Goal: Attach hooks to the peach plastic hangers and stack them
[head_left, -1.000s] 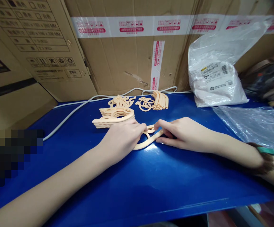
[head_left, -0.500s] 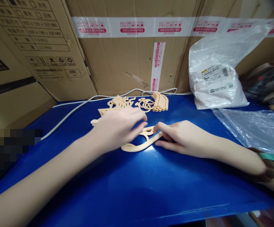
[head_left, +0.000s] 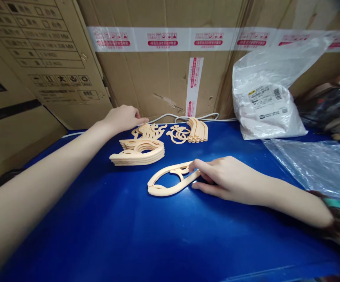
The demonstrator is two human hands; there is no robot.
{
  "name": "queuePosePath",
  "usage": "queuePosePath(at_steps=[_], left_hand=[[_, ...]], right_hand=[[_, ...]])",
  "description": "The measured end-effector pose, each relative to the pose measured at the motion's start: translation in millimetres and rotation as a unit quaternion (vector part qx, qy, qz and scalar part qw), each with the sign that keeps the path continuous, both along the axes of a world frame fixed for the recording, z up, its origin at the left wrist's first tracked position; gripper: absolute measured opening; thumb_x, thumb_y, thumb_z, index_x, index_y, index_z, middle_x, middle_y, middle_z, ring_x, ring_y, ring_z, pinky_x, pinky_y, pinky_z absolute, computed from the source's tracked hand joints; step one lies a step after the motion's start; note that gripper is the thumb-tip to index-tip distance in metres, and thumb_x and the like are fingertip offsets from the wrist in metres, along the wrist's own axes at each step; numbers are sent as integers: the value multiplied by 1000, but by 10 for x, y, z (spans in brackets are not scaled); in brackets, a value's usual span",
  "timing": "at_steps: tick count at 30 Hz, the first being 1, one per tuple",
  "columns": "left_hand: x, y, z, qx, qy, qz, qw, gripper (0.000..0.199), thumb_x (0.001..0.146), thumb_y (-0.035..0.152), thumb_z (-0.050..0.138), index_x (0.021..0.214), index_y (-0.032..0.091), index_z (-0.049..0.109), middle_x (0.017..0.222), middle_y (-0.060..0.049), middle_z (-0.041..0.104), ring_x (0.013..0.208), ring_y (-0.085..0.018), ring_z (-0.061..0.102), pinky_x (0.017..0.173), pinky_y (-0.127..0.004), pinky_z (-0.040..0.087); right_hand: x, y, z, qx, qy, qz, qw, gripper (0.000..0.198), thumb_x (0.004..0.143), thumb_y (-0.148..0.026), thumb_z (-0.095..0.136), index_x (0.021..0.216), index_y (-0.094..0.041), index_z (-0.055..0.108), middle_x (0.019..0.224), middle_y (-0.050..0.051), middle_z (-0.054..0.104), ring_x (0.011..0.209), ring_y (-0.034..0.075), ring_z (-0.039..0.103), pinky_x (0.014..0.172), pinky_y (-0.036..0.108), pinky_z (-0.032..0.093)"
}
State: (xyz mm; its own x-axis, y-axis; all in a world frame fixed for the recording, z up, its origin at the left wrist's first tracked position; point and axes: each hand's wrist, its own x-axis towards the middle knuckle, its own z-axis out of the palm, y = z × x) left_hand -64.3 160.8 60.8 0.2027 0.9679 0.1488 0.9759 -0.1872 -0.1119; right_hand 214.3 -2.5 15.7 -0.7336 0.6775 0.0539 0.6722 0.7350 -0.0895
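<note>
My right hand (head_left: 219,178) pinches one end of a beige plastic folding hanger (head_left: 170,191), which lies folded in a leaf-shaped loop on the blue table. Its fingertips cover the hanger's right end. My left hand (head_left: 127,118) reaches to the left edge of a pile of loose beige hooks (head_left: 150,131), thumb stretched toward them and fingers loosely curled; it appears open, with some fingertips hidden. Just in front of that pile sits a neat stack of folded beige hangers (head_left: 140,156). Farther right are ring-shaped beige pieces (head_left: 178,135) beside a bundle of curved beige arms (head_left: 197,131).
A white plastic parcel bag (head_left: 268,111) stands at the back right, with a clear plastic sheet (head_left: 316,164) in front of it. Cardboard boxes (head_left: 146,78) wall off the back and left of the blue table (head_left: 158,239). A white cable (head_left: 166,115) runs along the back.
My left hand has moved back and left, from above the folded hanger to the hook pile, uncovering the stack of hangers. My right hand keeps its grip in nearly the same place.
</note>
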Motion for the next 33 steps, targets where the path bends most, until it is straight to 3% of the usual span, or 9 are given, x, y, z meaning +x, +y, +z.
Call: queuePosePath(at_steps=[8,18,22,25,26,28,30,32,33], left_hand=[[74,66,-17,-18,22,-3,1000,51,70,64,57,88,20,73,97,-11,72,94,-31,64,67,-30,42],[119,76,-37,-7,29,0,1000,40,74,52,57,89,19,74,96,-11,73,95,-31,64,70,-32,43],[129,-65,115,75,-34,-7,997,38,80,47,54,93,16,72,97,-9,72,96,-29,63,77,-34,43],[174,-273,288,184,-112,-42,976,45,93,50,39,115,18,62,108,-1,68,99,-17,58,85,-30,42],[207,-361,336,231,-166,-61,957,43,93,50,41,113,17,62,106,0,68,95,-14,58,86,-28,43],[303,-563,391,260,-284,-103,917,37,90,46,53,106,13,63,100,0,68,87,-11,59,80,-25,46],[420,-802,372,201,-413,-126,879,30,86,37,61,99,11,61,89,-2,69,71,-10,60,65,-23,49],[530,-1063,283,88,-494,-152,851,19,84,31,65,89,13,60,83,-2,70,70,-12,63,58,-22,51],[575,-1191,220,39,-520,-134,843,15,82,27,66,82,14,59,78,-2,69,67,-12,63,53,-21,50]], right_hand=[[12,7,-14,4,4,6,1000,23,96,-36,45,111,-18,49,78,2,66,62,15,59,54,26,29],[20,5,-11,13,10,10,1000,24,95,-36,46,111,-18,49,79,2,66,62,15,59,54,25,30],[18,6,-24,15,12,11,1000,23,96,-36,45,109,-18,49,78,2,66,61,15,59,53,25,29],[6,-6,-24,23,10,10,1000,23,95,-37,46,109,-19,50,75,1,65,59,15,58,53,25,29],[4,-10,-14,30,9,2,1000,23,95,-37,46,108,-19,51,73,1,65,58,15,58,52,25,29],[12,-12,26,49,8,-32,998,23,95,-38,46,107,-19,53,68,0,64,56,15,58,52,25,28],[43,2,92,82,23,-83,993,24,94,-39,47,106,-20,54,66,-1,63,56,15,58,52,25,29],[93,31,169,125,58,-126,982,25,91,-39,50,106,-20,55,66,-1,63,54,15,57,51,25,30],[118,47,204,142,74,-145,976,24,91,-39,51,105,-19,55,67,-1,63,54,14,56,51,25,30]])
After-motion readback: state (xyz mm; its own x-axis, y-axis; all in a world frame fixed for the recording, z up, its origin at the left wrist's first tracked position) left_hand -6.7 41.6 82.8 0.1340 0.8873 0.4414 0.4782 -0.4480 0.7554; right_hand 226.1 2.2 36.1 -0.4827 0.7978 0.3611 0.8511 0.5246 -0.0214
